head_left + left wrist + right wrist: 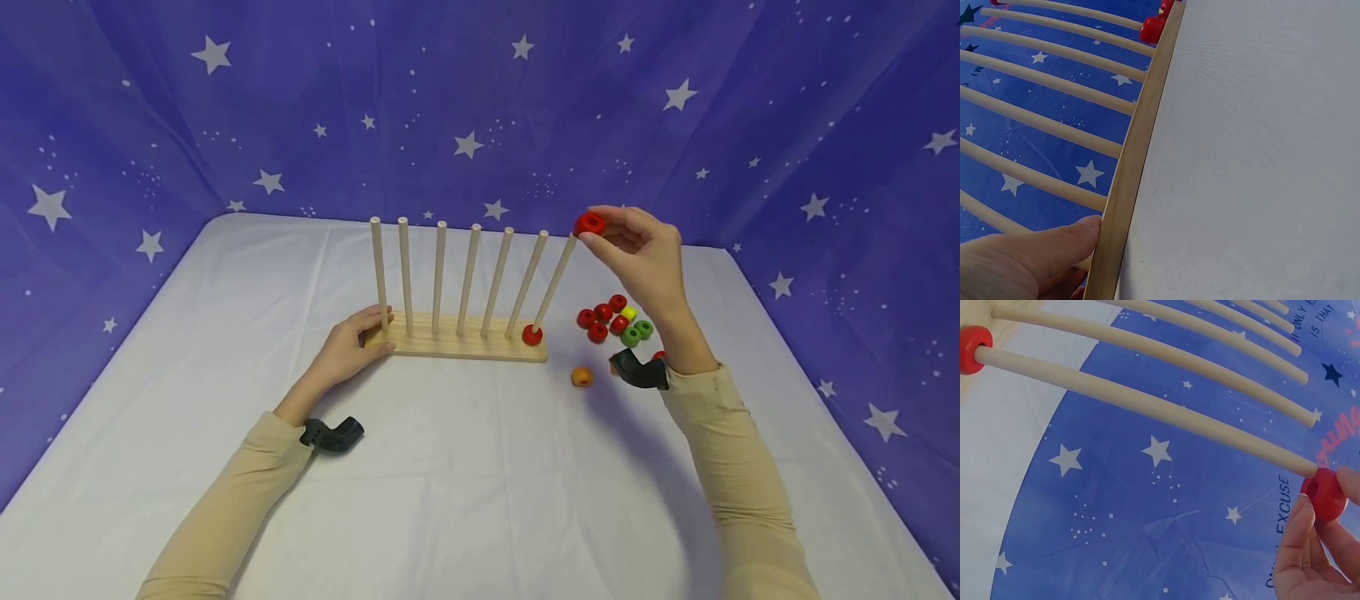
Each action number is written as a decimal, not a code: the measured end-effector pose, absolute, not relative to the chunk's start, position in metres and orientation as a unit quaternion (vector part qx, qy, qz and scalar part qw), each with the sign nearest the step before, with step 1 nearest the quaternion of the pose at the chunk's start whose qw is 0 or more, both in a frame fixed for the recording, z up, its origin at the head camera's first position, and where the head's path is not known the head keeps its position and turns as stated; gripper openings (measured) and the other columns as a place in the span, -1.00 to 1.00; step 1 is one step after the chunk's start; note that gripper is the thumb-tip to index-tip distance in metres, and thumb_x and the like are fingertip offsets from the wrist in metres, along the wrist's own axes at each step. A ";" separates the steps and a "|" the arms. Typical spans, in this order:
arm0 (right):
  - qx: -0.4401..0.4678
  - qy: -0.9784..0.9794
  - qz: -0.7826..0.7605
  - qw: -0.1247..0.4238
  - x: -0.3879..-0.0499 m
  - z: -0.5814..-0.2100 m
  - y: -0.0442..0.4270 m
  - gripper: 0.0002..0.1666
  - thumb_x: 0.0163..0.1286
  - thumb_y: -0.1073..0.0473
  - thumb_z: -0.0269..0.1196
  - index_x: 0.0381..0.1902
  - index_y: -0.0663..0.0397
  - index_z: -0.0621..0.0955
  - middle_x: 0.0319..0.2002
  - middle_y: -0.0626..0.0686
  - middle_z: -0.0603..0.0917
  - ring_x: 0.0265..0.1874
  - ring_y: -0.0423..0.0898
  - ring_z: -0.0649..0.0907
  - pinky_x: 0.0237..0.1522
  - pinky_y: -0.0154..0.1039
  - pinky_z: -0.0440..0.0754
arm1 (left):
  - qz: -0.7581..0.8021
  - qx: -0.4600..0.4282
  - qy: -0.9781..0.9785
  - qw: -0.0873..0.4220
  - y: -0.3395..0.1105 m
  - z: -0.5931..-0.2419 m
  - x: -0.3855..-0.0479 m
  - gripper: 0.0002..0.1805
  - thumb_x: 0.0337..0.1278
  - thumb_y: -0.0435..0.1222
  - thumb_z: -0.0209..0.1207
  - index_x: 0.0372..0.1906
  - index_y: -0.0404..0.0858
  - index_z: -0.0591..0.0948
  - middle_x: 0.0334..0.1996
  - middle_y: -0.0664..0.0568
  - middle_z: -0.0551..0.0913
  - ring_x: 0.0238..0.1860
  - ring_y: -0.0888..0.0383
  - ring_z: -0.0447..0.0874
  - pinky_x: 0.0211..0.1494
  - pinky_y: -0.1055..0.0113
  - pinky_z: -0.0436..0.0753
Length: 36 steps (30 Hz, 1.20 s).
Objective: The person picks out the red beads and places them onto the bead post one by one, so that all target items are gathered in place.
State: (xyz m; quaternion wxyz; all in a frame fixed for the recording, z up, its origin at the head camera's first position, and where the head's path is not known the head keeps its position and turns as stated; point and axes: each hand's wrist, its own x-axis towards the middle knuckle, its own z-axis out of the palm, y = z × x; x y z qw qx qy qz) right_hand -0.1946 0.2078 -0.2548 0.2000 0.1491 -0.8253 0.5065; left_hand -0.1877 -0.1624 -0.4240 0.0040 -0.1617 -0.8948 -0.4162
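Observation:
A wooden base [480, 348] bears a row of several upright pegs [470, 279]. My left hand [348, 343] grips the base's left end, thumb along the front edge and fingers behind; the left wrist view shows the thumb [1066, 247] against the wood. At the top of the rightmost peg [1147, 407], my right hand [643, 254] pinches a red bead [1327, 497] between thumb and fingers. The bead's hole shows beside the peg's tip; whether they touch I cannot tell. Another red bead [532, 335] sits at the foot of that same peg.
Right of the base lies a loose group of red beads [603, 312], green beads [631, 336] and a yellow bead [629, 313]. An orange bead [582, 377] lies nearer me, with others partly hidden by the right wrist's black mount [639, 369]. Behind hangs a blue star-printed cloth [420, 100].

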 end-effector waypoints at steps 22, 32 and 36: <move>0.171 -0.857 0.451 0.184 -0.195 -0.257 0.200 -0.61 0.17 0.24 0.34 -0.01 0.17 0.65 -0.40 -0.31 0.57 -0.43 -0.34 0.56 -0.32 -0.63 0.56 | -0.425 -0.160 -0.891 0.001 -0.163 -0.425 -0.188 -0.44 0.08 -0.36 0.24 0.22 -0.41 0.43 0.35 -0.26 0.32 0.41 -0.22 0.17 0.47 -0.05 0.20; 0.170 -0.864 0.439 0.180 -0.196 -0.263 0.201 -0.62 0.17 0.21 0.34 -0.02 0.17 0.65 -0.33 -0.10 0.62 -0.44 -0.36 0.57 -0.32 -0.62 0.56 | -0.424 -0.157 -0.892 0.003 -0.162 -0.424 -0.188 -0.44 0.07 -0.35 0.24 0.22 -0.41 0.44 0.35 -0.26 0.32 0.41 -0.21 0.18 0.47 -0.05 0.20; 0.167 -0.864 0.443 0.172 -0.196 -0.263 0.201 -0.61 0.17 0.21 0.34 -0.01 0.17 0.64 -0.31 -0.14 0.63 -0.44 -0.37 0.57 -0.34 -0.61 0.56 | -0.424 -0.157 -0.892 0.003 -0.162 -0.423 -0.188 -0.44 0.07 -0.35 0.25 0.21 -0.42 0.44 0.34 -0.27 0.32 0.41 -0.22 0.19 0.47 -0.04 0.20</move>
